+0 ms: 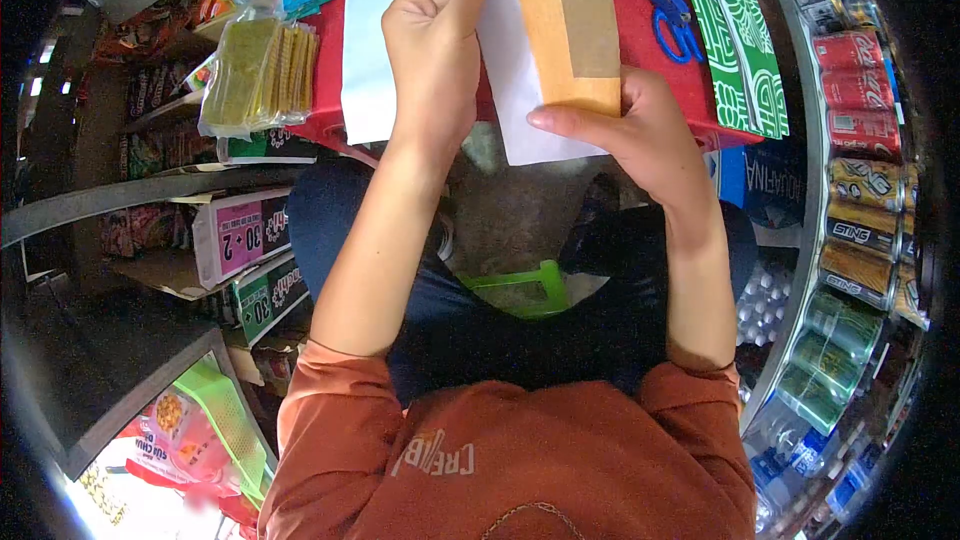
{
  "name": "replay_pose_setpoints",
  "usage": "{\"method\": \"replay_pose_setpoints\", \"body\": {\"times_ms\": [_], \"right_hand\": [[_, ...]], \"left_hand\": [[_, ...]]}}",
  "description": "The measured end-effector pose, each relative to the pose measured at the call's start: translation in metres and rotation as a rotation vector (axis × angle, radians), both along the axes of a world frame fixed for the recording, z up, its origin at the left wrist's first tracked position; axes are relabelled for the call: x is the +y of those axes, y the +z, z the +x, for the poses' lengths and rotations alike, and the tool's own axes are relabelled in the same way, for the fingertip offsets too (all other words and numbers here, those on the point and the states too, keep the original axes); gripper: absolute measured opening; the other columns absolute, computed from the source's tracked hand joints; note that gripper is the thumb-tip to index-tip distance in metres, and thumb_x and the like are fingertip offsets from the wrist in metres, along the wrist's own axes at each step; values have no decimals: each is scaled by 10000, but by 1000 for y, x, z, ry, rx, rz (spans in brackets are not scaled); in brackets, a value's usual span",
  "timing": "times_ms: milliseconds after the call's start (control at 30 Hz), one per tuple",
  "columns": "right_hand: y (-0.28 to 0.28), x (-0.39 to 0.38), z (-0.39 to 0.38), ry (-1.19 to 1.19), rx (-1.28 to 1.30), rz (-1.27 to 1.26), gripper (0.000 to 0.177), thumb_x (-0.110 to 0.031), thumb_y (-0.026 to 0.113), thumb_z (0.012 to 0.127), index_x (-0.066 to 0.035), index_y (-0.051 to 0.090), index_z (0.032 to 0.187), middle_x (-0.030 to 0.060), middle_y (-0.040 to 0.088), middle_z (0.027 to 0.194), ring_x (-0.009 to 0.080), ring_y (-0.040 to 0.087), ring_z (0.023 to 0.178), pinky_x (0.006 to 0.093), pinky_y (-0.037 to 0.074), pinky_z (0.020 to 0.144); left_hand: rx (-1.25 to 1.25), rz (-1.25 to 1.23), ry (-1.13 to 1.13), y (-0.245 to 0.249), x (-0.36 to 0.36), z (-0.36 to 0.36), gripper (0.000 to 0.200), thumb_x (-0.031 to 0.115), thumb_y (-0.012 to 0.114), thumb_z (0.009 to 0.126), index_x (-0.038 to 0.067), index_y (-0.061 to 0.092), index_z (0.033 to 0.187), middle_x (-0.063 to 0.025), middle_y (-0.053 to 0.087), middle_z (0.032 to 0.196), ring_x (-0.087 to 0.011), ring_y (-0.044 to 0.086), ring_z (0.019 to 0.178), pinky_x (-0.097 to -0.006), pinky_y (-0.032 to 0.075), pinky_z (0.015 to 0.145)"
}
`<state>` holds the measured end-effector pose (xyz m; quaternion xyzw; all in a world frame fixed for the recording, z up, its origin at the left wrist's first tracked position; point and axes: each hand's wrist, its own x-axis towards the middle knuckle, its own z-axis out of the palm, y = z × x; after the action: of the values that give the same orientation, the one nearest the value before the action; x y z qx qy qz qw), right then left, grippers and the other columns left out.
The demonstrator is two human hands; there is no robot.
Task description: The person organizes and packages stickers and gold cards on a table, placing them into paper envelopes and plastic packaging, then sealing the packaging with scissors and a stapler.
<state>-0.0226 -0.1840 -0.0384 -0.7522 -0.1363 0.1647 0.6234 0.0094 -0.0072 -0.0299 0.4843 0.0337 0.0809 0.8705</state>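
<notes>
In front of me, over a red-covered table point(325, 70), I hold a white paper sheet point(525, 130) together with an orange strip of paper point(535, 0) that carries a tan band on its right side. My left hand point(440, 30) pinches the white sheet near its top left edge, fingers curled. Lower down, my right hand point(645, 130) grips the orange strip at its bottom right corner, thumb across the front. Its other fingers are hidden behind the paper. Pale blue paper point(370, 90) lies left of my left hand. Blue-handled scissors point(672, 25) rest to the right of the papers.
Green-and-white patterned paper point(735, 40) lies at the table's right. Yellow packets in clear plastic point(245, 75) sit at its left edge. Shelves of drink cans point(855, 190) stand close on my right, boxed goods point(240, 235) on my left. A green stool point(545, 285) shows below.
</notes>
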Motion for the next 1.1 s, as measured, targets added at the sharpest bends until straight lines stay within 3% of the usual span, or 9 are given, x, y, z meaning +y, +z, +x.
{"method": "replay_pose_setpoints", "body": {"times_ms": [400,500,600,667,867,933,1000,1100], "right_hand": [[-4,15,-8,-93,-83,-49,363,-293,856,807,24,746,947,41,735,800,88,657,722,296,528,661],[-1,15,-11,-84,-61,-85,370,-303,844,823,23,746,967,47,733,820,79,642,734,282,519,676],[3,20,-10,-139,-9,117,336,-302,818,855,3,744,975,38,728,856,70,638,793,260,505,699],[14,13,-7,-171,14,62,304,-279,793,882,0,734,989,38,724,900,73,642,844,248,505,736],[21,7,-4,-315,-99,221,257,-195,751,917,32,702,1027,59,718,984,101,666,901,248,527,804],[23,4,-3,-338,-127,216,255,-189,756,912,31,701,1028,58,718,979,98,666,893,245,528,790],[23,3,-2,-338,-92,239,243,-179,760,907,32,707,1014,58,718,959,94,666,883,242,528,781],[17,-2,1,-335,-65,234,226,-170,763,903,33,718,990,57,721,929,95,668,871,242,529,777]], "left_hand": [[-243,200,192,-13,-6,4,273,244,557,1062,-11,581,1155,-55,693,1032,-49,600,886,-215,473,790],[-259,227,213,-12,0,4,264,236,557,1062,-10,587,1152,-57,691,1036,-48,601,886,-214,474,788],[-304,226,242,-7,2,4,253,226,552,1064,-10,589,1147,-61,694,1043,-46,604,892,-210,474,784],[-353,197,251,-14,3,11,241,215,552,1064,-10,590,1142,-63,697,1039,-43,608,891,-205,474,776],[-214,94,108,-9,-11,2,213,185,556,1061,-13,591,1131,-41,703,981,-30,611,832,-182,475,732],[-223,246,83,-8,-9,-3,247,197,654,1005,-5,618,1143,-67,699,1050,-89,627,933,-256,489,836],[-378,424,138,-19,-11,-2,212,182,629,1023,-15,653,1098,-52,719,986,-70,637,874,-228,498,776],[-449,461,130,-22,-16,-1,162,136,606,1035,-21,602,1076,-26,694,919,1,561,753,-173,446,638]]}}
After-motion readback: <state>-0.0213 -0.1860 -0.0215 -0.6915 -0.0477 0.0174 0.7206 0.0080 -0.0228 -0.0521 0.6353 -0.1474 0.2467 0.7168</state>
